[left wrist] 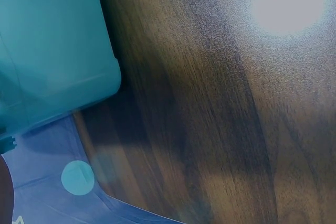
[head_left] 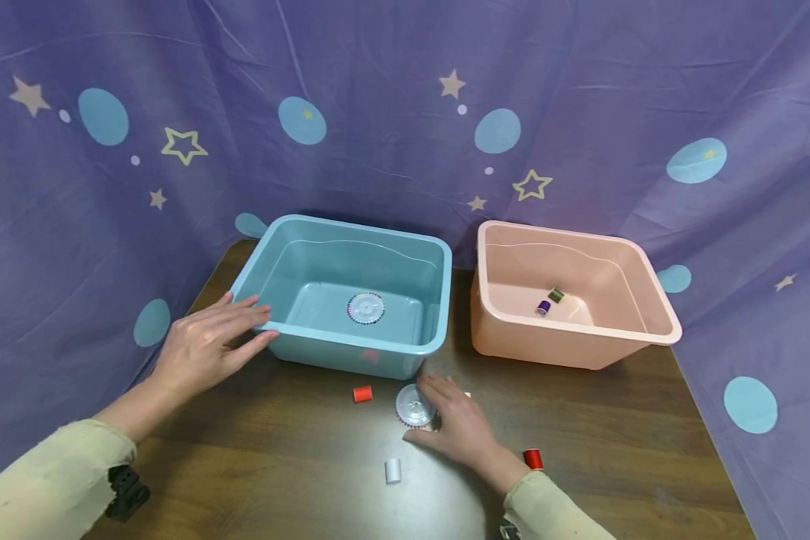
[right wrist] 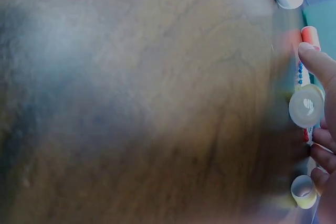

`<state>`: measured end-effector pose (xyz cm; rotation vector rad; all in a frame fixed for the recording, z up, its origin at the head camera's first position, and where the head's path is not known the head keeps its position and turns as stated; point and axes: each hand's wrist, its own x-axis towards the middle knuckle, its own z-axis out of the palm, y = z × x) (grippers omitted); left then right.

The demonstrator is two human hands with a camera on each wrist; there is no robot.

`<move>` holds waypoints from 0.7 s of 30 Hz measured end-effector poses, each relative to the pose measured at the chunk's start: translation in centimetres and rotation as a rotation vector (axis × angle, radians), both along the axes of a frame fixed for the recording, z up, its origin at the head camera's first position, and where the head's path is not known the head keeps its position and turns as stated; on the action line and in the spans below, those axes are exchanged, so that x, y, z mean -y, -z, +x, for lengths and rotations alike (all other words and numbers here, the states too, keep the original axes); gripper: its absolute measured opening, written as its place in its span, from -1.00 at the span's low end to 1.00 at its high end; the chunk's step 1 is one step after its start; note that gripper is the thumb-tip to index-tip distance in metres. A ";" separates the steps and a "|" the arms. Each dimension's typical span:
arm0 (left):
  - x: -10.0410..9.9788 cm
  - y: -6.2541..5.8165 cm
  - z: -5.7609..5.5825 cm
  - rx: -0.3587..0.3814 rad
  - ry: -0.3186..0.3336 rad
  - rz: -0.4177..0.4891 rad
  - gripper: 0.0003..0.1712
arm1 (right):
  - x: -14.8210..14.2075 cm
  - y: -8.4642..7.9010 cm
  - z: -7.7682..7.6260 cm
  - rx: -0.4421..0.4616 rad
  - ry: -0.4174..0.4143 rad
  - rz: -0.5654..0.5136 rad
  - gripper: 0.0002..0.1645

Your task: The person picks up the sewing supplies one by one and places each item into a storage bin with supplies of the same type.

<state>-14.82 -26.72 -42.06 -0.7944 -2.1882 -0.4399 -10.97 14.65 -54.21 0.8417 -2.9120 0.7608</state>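
Observation:
My left hand (head_left: 205, 345) reaches over the near left corner of the blue plastic bin (head_left: 351, 346), its fingers extended at the rim. Inside that bin lies a round wheel of bead-headed pins (head_left: 366, 308). On the table in front, a second pin wheel (head_left: 415, 406) sits between the spread thumb and fingers of my right hand (head_left: 460, 427); firm contact cannot be made out. In the right wrist view, that wheel shows nearly edge-on behind a pale spool (right wrist: 306, 107), with the thumb (right wrist: 317, 64) above it. The left wrist view shows only bin and table.
A pink bin (head_left: 540, 341) stands at the right, holding a purple thread spool (head_left: 543, 308) and a green one (head_left: 556, 295). On the wooden table lie an orange-red spool (head_left: 362, 394), a white spool (head_left: 393, 471) and a red spool (head_left: 533, 459). A purple curtain (head_left: 391, 112) hangs behind.

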 end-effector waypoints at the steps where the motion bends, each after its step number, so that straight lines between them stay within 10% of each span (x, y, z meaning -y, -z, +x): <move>1: 0.0 0.0 0.0 0.001 0.000 0.000 -0.29 | 0.0 0.0 0.0 -0.002 0.002 0.000 0.11; 21: -0.1 0.2 -0.1 -0.006 0.009 0.022 -0.31 | 0.1 -0.3 0.4 0.022 0.005 0.000 0.05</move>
